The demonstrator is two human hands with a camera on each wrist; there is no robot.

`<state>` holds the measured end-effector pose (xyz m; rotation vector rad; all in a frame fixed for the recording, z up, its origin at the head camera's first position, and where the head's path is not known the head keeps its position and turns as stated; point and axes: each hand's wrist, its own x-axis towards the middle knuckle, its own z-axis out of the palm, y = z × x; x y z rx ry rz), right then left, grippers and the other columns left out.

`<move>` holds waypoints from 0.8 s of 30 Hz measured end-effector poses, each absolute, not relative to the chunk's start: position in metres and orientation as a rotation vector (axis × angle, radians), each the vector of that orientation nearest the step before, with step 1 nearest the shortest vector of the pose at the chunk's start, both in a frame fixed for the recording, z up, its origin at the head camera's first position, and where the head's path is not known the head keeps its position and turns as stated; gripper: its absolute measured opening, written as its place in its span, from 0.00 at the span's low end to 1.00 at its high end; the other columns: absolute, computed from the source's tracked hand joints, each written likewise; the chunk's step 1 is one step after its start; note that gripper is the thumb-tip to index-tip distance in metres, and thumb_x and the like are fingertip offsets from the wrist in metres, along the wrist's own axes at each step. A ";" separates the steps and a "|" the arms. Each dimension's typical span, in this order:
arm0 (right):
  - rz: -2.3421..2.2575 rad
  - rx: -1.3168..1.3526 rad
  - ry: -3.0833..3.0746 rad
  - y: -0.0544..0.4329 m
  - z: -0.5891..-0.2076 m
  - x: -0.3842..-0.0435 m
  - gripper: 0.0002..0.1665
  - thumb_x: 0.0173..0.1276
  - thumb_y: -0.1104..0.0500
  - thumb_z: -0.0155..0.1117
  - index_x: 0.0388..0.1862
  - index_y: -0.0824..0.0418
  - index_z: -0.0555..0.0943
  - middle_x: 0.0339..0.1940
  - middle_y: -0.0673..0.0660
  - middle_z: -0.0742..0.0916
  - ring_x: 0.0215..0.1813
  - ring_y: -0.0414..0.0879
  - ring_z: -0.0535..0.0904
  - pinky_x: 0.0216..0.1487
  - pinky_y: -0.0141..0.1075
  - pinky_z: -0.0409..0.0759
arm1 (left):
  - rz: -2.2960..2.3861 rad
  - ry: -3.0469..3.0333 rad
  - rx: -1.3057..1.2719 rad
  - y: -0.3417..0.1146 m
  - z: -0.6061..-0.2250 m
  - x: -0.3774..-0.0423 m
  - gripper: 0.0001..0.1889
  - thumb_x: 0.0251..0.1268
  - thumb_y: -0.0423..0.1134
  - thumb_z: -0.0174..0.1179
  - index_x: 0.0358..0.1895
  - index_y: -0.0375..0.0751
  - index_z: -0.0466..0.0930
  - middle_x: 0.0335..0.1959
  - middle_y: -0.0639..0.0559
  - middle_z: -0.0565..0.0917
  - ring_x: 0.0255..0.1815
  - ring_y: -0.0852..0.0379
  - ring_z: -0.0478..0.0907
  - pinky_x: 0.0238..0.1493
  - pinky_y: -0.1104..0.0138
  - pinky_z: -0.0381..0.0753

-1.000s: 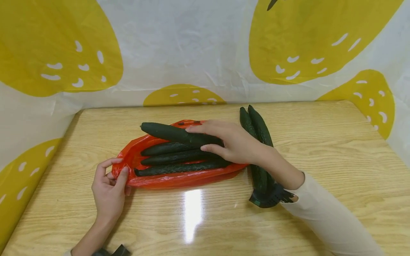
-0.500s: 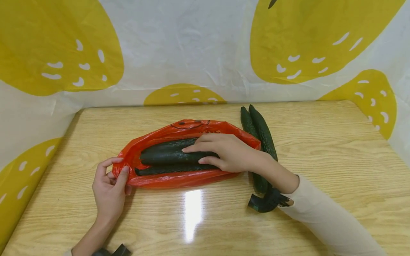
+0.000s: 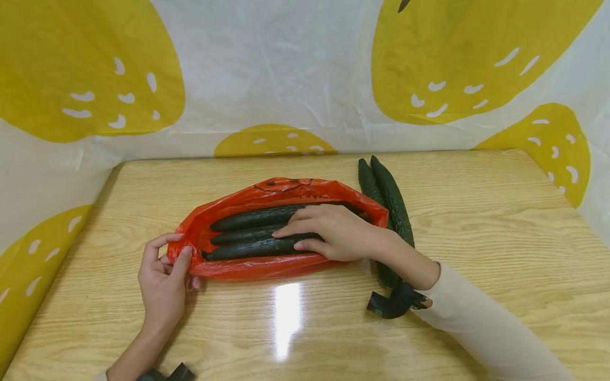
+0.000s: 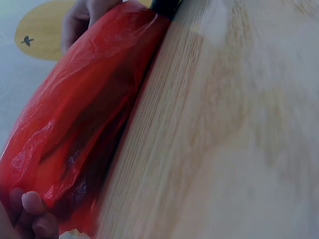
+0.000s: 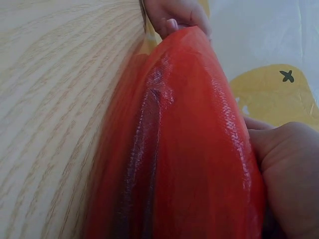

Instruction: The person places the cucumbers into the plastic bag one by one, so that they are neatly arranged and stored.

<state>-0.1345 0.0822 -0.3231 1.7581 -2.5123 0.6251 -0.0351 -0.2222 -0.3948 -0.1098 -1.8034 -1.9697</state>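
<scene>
A red plastic bag (image 3: 267, 271) lies with its mouth spread open, several dark green cucumbers (image 3: 248, 218) side by side inside. At its left end my left hand (image 3: 164, 280) pinches the gathered film between thumb and fingers; the left wrist view shows its curled fingertips (image 4: 32, 203) against the bag. My right hand (image 3: 338, 233) reaches into the mouth, thumb and fingers resting on the cucumbers, whose right parts it hides. The right wrist view shows part of that hand (image 5: 294, 174) behind the bag's red wall (image 5: 199, 139).
Two more cucumbers (image 3: 393, 198) lie together on the wooden table (image 3: 476, 211), right of the bag and partly under my right forearm. A white cloth (image 3: 286, 69) with yellow shapes rises behind the table. Black wrist mounts (image 3: 393, 302) sit on both wrists.
My right hand has lowered a cucumber from above the bag into it, then shifted toward the near side. The bag's far edge has come into view. My left hand keeps its grip.
</scene>
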 end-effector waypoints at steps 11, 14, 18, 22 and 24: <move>0.714 1.655 -2.634 0.086 -0.319 -0.134 0.18 0.73 0.55 0.57 0.60 0.47 0.79 0.53 0.42 0.82 0.58 0.39 0.73 0.57 0.37 0.72 | -1.964 -1.844 -0.061 -0.221 -0.397 -0.036 0.14 0.69 0.25 0.52 0.55 0.31 0.66 0.12 0.45 0.75 0.05 0.51 0.67 0.07 0.70 0.68; 0.692 1.641 -2.643 0.087 -0.318 -0.133 0.17 0.73 0.55 0.57 0.59 0.47 0.79 0.53 0.42 0.82 0.58 0.39 0.73 0.58 0.37 0.72 | -1.976 -1.834 -0.066 -0.221 -0.397 -0.036 0.14 0.68 0.24 0.52 0.55 0.31 0.66 0.12 0.45 0.74 0.05 0.51 0.67 0.08 0.70 0.68; 0.684 1.614 -2.652 0.088 -0.318 -0.132 0.16 0.73 0.55 0.57 0.58 0.47 0.80 0.52 0.42 0.82 0.58 0.39 0.74 0.58 0.37 0.72 | -1.985 -1.822 -0.072 -0.221 -0.398 -0.036 0.14 0.68 0.24 0.52 0.55 0.30 0.66 0.13 0.45 0.74 0.05 0.51 0.66 0.08 0.70 0.68; 0.718 1.611 -2.643 0.089 -0.318 -0.132 0.15 0.72 0.55 0.59 0.55 0.49 0.82 0.50 0.42 0.83 0.55 0.38 0.75 0.56 0.36 0.73 | -1.990 -1.813 -0.088 -0.221 -0.397 -0.036 0.14 0.68 0.23 0.52 0.54 0.29 0.65 0.12 0.44 0.74 0.05 0.51 0.66 0.07 0.70 0.68; 0.744 1.624 -2.638 0.089 -0.317 -0.132 0.14 0.71 0.55 0.60 0.54 0.49 0.82 0.49 0.42 0.82 0.53 0.38 0.75 0.55 0.35 0.73 | -1.997 -1.809 -0.093 -0.221 -0.397 -0.036 0.14 0.68 0.23 0.52 0.54 0.28 0.65 0.12 0.44 0.74 0.05 0.51 0.65 0.07 0.69 0.68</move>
